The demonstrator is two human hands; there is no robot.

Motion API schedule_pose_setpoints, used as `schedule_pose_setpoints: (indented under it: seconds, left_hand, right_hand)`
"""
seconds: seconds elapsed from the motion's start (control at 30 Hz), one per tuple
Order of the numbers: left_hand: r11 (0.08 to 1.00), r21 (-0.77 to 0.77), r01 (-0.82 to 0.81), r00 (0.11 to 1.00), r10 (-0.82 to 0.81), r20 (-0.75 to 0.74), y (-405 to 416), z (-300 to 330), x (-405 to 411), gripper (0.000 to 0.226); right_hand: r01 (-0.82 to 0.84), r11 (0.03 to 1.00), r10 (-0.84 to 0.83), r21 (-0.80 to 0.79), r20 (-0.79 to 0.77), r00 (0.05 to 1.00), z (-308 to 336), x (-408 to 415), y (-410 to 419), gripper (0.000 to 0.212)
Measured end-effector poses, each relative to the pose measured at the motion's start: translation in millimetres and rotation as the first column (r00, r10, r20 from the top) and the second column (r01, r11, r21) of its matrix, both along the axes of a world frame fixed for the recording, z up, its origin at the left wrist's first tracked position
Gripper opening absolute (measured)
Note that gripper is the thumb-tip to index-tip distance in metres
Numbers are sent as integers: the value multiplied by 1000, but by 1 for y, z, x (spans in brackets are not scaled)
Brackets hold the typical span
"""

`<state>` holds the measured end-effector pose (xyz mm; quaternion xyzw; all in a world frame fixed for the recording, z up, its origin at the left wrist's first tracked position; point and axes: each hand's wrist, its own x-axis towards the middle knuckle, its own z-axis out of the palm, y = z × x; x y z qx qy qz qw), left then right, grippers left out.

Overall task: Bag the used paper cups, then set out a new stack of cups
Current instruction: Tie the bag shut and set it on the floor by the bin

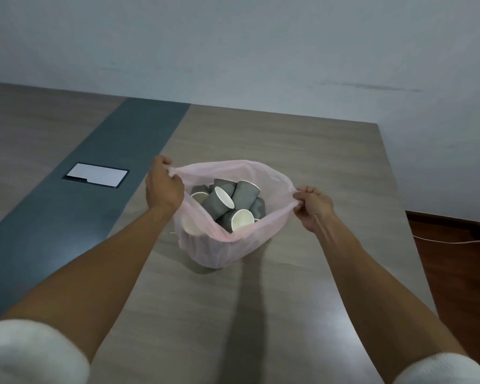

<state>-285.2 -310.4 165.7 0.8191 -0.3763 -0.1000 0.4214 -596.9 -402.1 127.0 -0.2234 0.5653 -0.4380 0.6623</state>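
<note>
The pink bag [219, 250] is pinched at opposite rim corners by left hand [164, 187] and right hand [313, 206], fingers curled; grey cups [227, 200] are thus contained, seemingly for tying.

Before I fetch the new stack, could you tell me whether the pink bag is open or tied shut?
Open. The left hand and right hand pull the pink bag mouth apart, showing the grey paper cups inside.

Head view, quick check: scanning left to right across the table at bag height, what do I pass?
Flush panel in the table's dark strip → left hand gripping the bag's rim → paper cups inside the pink bag → right hand gripping the opposite rim → white cable on the floor.
</note>
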Motion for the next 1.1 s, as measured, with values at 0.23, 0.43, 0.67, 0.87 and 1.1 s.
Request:
schedule_pose_setpoints:
  seconds: [0.23,0.43,0.67,0.87,1.1]
  left_hand:
    - [995,63,-80,997,80,2,-2,60,21,26]
    - [966,250,71,941,18,-338,-13,90,21,25]
    - [887,259,381,671,-73,-738,-10,113,19,24]
    - [893,-128,431,401,-317,-860,-3,111,53,9]
    - [819,-78,568,689,-525,-500,20,87,91,27]
  right_hand:
    - [151,920,-270,-363,-307,913,78,-36,-15,35]
    - [-129,929,-166,-347,-703,691,116,-88,-7,29]
    - [-167,936,-109,-311,-703,702,122,-119,23,20]
    - [-467,828,63,-309,-778,626,134,-120,58,22]
    - [-470,781,-169,-411,-863,476,135,-95,82,17]
